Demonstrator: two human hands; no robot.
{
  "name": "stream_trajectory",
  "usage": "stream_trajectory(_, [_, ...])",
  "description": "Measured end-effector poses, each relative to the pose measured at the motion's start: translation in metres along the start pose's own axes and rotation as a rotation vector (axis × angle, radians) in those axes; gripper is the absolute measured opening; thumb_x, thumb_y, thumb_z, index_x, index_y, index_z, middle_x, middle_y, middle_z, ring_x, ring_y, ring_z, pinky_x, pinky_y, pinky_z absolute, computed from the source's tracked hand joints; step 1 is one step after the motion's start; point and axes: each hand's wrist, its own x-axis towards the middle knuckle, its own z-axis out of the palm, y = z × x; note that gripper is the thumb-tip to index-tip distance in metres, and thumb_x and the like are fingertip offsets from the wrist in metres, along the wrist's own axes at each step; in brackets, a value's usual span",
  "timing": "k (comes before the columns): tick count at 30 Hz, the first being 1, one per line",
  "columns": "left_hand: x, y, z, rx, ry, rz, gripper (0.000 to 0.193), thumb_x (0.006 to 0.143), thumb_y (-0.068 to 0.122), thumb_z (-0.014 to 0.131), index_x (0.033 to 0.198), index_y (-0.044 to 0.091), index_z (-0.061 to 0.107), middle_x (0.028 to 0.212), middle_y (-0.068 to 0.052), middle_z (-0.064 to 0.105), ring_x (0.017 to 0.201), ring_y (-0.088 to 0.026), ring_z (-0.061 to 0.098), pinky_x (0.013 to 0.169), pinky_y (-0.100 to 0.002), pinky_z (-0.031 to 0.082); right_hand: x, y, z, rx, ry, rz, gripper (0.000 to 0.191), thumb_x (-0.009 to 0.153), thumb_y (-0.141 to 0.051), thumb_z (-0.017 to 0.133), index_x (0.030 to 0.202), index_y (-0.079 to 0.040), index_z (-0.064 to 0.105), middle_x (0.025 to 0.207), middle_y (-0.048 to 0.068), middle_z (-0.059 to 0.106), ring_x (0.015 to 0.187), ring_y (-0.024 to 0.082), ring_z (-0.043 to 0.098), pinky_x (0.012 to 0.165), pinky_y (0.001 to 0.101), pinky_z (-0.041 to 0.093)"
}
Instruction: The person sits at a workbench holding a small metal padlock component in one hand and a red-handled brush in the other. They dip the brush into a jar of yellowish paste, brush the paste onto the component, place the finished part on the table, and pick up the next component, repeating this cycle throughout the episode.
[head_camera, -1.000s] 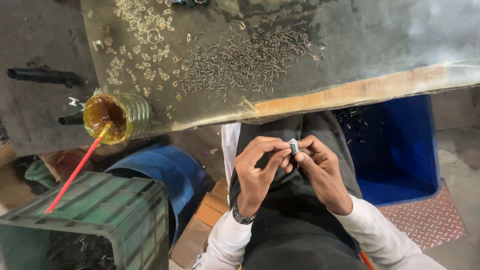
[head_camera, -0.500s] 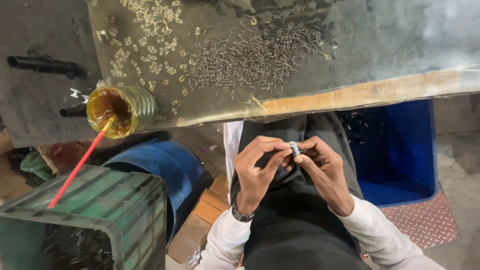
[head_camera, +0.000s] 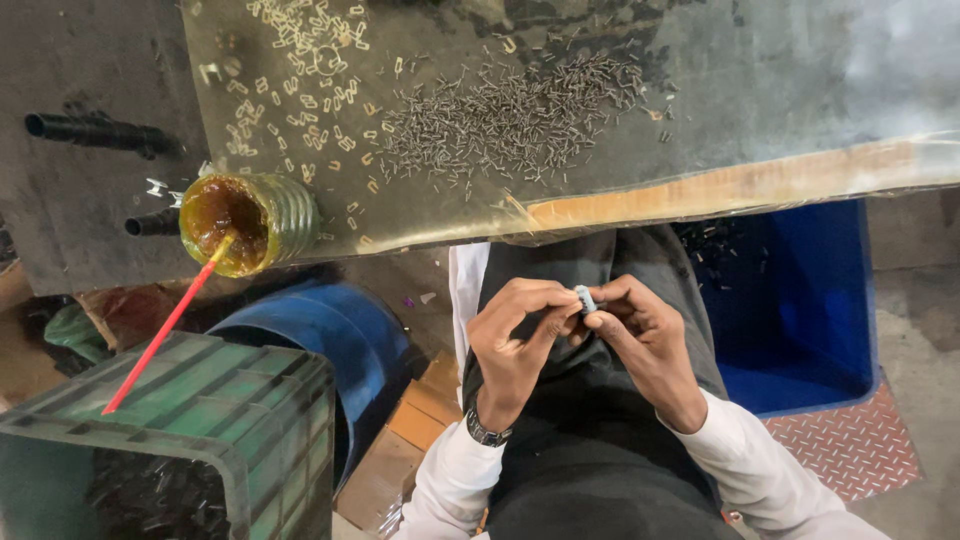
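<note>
My left hand (head_camera: 515, 340) and right hand (head_camera: 640, 335) meet over my lap, below the edge of the workbench (head_camera: 820, 80), both pinched on one small pale cylindrical part (head_camera: 585, 298) held between the fingertips. Compared with the views from a second and half a second ago, almost nothing has shifted: both hands keep the same closed pinch at the same place, the part stays caught between them, and only the framing has drifted slightly. I judge from this that the fitting or turning of the part is fine, in-place finger work, with no reach toward the bench under way. The part's long axis runs roughly up and down in the head view, tilted a little; its upper end points toward the bench edge and its lower end is buried between my fingers, so I cannot tell what, if anything, is attached there. On the bench lie a heap of small dark pins (head_camera: 510, 120) and a scatter of pale clips (head_camera: 310, 60), well apart from my hands. At the bench's near left edge sits a ribbed jar of amber liquid (head_camera: 245, 220) with a red stick (head_camera: 165, 325) leaning out of it, above a green crate (head_camera: 200, 420). A blue bin (head_camera: 810, 300) stands beside my right arm.
</note>
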Motion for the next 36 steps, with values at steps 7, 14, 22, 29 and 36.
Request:
stream_trajectory(7, [0.006, -0.005, -0.015, -0.002, -0.181, 0.072, 0.012, 0.092, -0.003, 0.077, 0.101, 0.001, 0.071, 0.103, -0.009, 0.072, 0.096, -0.015, 0.072, 0.086, -0.026, 0.057, -0.003, -0.004, -0.006, -0.483, 0.060, -0.078, 0.015, 0.094, 0.001, 0.067, 0.109, 0.002, 0.065, 0.093, 0.011, 0.077, 0.082, 0.014, 0.074, 0.073, 0.0256, 0.058])
stream_trajectory(14, [-0.001, -0.010, -0.043, -0.150, -0.382, -0.254, 0.018, 0.092, 0.007, 0.080, 0.105, 0.000, 0.069, 0.102, -0.005, 0.074, 0.091, -0.010, 0.070, 0.083, -0.024, 0.057, 0.002, -0.006, -0.016, -0.684, -0.153, -0.172, 0.017, 0.087, 0.000, 0.071, 0.103, -0.001, 0.066, 0.093, 0.010, 0.077, 0.086, 0.014, 0.077, 0.075, 0.0265, 0.058])
stream_trajectory(22, [0.000, 0.002, -0.112, 0.009, 0.641, -0.071, 0.017, 0.108, 0.018, 0.061, 0.116, 0.002, 0.060, 0.093, -0.005, 0.067, 0.076, -0.009, 0.063, 0.063, -0.025, 0.059, -0.002, -0.007, -0.004, -0.130, -0.217, 0.095, 0.015, 0.097, 0.000, 0.060, 0.111, 0.003, 0.063, 0.109, 0.013, 0.072, 0.098, 0.018, 0.071, 0.091, 0.0323, 0.058])
stream_trajectory(29, [0.023, 0.039, -0.186, 0.414, 0.847, 0.258, 0.027, 0.108, 0.007, 0.067, 0.132, 0.000, 0.058, 0.108, -0.006, 0.063, 0.073, -0.006, 0.056, 0.058, -0.021, 0.045, 0.002, -0.012, 0.004, -0.184, -0.183, 0.018, 0.021, 0.094, 0.003, 0.066, 0.114, 0.007, 0.070, 0.103, 0.013, 0.068, 0.096, 0.017, 0.068, 0.088, 0.0314, 0.056])
stream_trajectory(36, [0.013, 0.067, -0.163, 0.418, 0.985, 0.337, 0.015, 0.114, 0.011, 0.058, 0.116, -0.004, 0.060, 0.094, -0.012, 0.068, 0.059, -0.009, 0.058, 0.051, -0.021, 0.044, 0.000, -0.019, 0.011, -0.182, -0.062, 0.085, 0.027, 0.091, 0.000, 0.068, 0.117, 0.003, 0.068, 0.100, 0.011, 0.074, 0.090, 0.016, 0.071, 0.084, 0.0297, 0.057])
